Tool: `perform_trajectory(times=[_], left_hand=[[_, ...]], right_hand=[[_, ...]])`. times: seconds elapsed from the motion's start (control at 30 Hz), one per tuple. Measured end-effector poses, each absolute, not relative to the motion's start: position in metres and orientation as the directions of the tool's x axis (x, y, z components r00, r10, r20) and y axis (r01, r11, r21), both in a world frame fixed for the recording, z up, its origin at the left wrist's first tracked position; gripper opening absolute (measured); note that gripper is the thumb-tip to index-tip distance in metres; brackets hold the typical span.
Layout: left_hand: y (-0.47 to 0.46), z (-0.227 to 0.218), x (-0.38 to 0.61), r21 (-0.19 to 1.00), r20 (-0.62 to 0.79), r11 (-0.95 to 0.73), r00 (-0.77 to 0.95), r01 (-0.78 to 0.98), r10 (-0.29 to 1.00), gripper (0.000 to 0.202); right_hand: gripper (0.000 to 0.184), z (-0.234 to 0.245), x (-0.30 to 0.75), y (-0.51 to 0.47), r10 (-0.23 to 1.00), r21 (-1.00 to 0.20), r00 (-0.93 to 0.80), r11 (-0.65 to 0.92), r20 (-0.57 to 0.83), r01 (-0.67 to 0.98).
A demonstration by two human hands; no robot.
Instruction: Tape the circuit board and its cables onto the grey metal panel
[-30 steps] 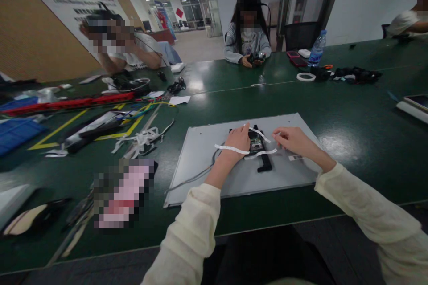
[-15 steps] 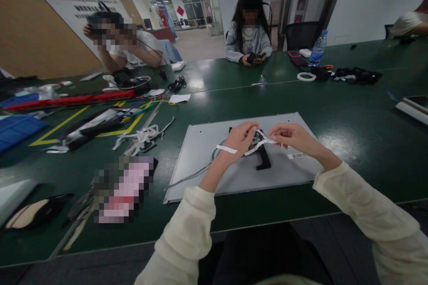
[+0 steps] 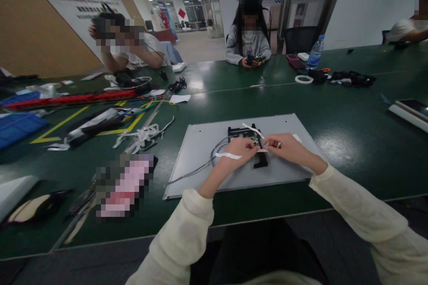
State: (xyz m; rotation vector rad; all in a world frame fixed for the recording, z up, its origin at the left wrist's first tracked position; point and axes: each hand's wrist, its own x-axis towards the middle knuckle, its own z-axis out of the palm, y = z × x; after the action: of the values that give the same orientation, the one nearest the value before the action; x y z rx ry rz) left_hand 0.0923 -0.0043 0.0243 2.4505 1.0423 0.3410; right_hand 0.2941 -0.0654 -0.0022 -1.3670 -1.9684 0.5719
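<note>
Pixelated pink block point(image 3: 125, 185) near left unreadable; flat white device point(image 3: 404, 115) at right cut by edge; left hand point(image 3: 238, 153) hides one end of thin white strip point(image 3: 228, 156) over black circuit board point(image 3: 240, 132).

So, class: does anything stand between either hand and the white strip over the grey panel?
Nothing visible does. The left hand and right hand both pinch the strip, just above the black board on the panel.

1 grey panel point(image 3: 200, 151), 2 hands point(image 3: 239, 152) point(image 3: 285, 147), 1 water btl point(image 3: 314, 52), 1 tape roll point(image 3: 303, 79), 3 other ppl point(image 3: 249, 38) point(image 3: 140, 53) point(image 3: 406, 31).
</note>
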Motion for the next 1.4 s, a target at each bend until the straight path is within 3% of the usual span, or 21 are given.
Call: perform_trajectory(times=[0.4, 0.7, 0.97, 1.1, 1.4], left_hand=[[-0.015, 0.015, 0.095, 0.332, 0.046, -0.656, 0.683, 0.678, 0.729, 0.024], [-0.022, 0.025, 0.095, 0.228, -0.033, -0.656, 0.679, 0.72, 0.734, 0.025], [-0.029, 0.023, 0.099, 0.005, -0.055, -0.691, 0.69, 0.723, 0.722, 0.03], [-0.03, 0.026, 0.097, -0.045, -0.054, -0.708, 0.706, 0.705, 0.706, 0.033], [-0.028, 0.031, 0.089, -0.079, -0.016, -0.697, 0.698, 0.713, 0.716, 0.032]], right_hand=[[0.017, -0.005, 0.302, -0.064, 0.938, -0.578, -0.243, 0.343, 0.246, 0.74], [0.015, 0.001, 0.299, -0.067, 0.935, -0.542, -0.296, 0.354, 0.194, 0.762], [0.01, 0.001, 0.29, -0.07, 0.927, -0.273, -0.35, 0.375, 0.136, 0.886], [0.015, 0.004, 0.289, -0.072, 0.942, -0.16, -0.31, 0.328, 0.13, 0.931], [0.017, 0.003, 0.296, -0.073, 0.954, -0.113, -0.267, 0.283, 0.136, 0.953]])
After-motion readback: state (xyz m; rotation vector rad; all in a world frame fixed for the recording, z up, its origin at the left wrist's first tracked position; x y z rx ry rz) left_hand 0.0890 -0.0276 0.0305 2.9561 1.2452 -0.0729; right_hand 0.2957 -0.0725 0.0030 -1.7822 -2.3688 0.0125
